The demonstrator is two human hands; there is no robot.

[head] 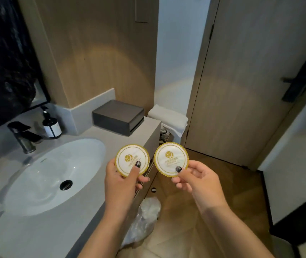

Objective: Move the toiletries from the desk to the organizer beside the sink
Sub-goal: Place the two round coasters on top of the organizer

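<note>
Each hand's grip pinches one round disc (132, 159) (lower rim).

Both forearms are bare right up to the bottom edge of the view, with no sleeve, watch or bracelet showing on either. The left hand (122, 181) and the right hand (197, 180) carry no rings that I can see. Each visible thumbnail is painted in a dark, near-black polish flecked with pale glitter. The other nails are hidden.

White discs (132, 159) with scalloped gold rims and logos; dark grey organizer (118, 116).
</note>
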